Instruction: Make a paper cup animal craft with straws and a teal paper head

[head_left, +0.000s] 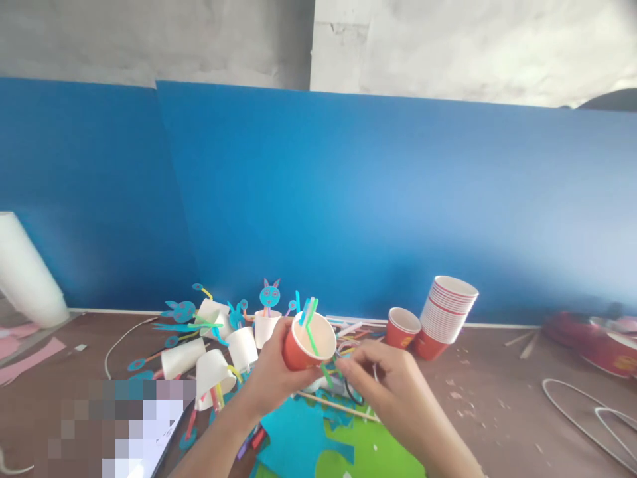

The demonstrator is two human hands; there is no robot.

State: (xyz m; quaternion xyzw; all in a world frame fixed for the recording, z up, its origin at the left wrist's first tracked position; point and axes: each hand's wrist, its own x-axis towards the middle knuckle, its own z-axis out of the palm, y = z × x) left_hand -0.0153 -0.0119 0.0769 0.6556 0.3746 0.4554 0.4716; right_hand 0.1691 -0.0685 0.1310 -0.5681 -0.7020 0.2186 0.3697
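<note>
My left hand (273,372) is wrapped round a red paper cup (292,350), tilted so its white inside faces me. Green and blue drinking straws (310,318) stand up out of its mouth. A green straw end (326,376) shows just below the cup, at its right side. Close to that end is my right hand (381,375), its thumb and fingers drawn together; whether they hold anything is hidden. A black loop (354,393) shows under the right hand, and I cannot tell whether it is held.
White paper cups (183,358) with straws and blue paper cutouts lie at left, near a rabbit-like face (269,296). A cup stack (448,309) leans beside a red cup (402,328). Blue paper (293,435) covers green paper (381,448). A white cable (572,405) lies right. A blue partition (348,199) stands behind.
</note>
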